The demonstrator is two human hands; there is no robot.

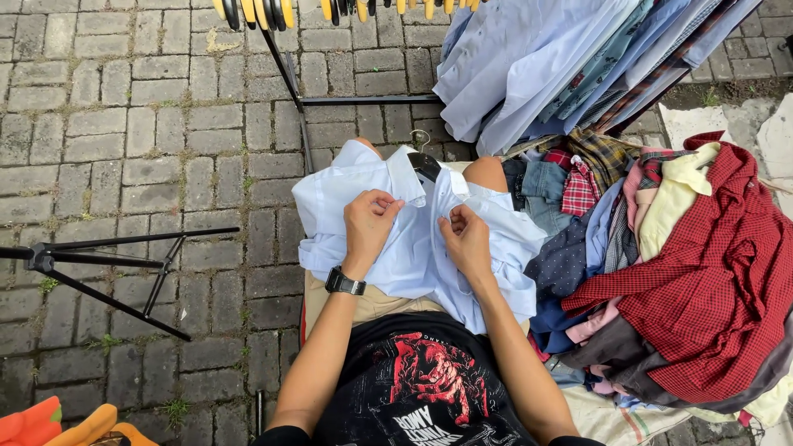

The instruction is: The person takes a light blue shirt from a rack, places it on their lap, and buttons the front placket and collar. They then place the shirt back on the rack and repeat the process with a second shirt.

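The pale blue shirt (pixel 413 239) is lying across the seated person's lap on a hanger (pixel 425 163). The left hand (pixel 369 225) and right hand (pixel 465 235) are each pinching its front placket closed, steadying the fabric near the collar, beside a heap of clothes (pixel 661 264).

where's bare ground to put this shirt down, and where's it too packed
Bare paving lies on the left side, between the tripod and the rack's black legs. The right side is crowded: a clothes heap topped by a red checked shirt. Both hands, left and right, pinch the pale blue shirt on the lap.
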